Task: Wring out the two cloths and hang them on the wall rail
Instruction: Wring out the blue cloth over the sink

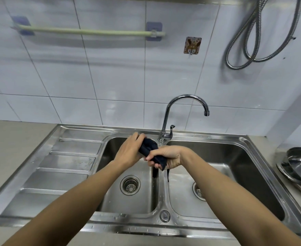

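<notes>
A dark navy cloth (148, 148) is twisted into a tight roll above the divider of the double steel sink (164, 206). My left hand (128, 150) grips its upper end and my right hand (167, 156) grips its lower end. Loose cloth ends hang down below my right hand, and a thin stream of water runs from them into the sink. The pale green wall rail (93, 31) is fixed on the tiles at the upper left, with nothing on it. No second cloth is in view.
A chrome tap (165, 121) stands behind the sink, spout over the right basin. A ribbed drainboard (62, 166) lies to the left. Stacked steel bowls (300, 167) sit on the counter at the right. A wall hook (192, 46) and a metal hose (252, 36) hang on the tiles.
</notes>
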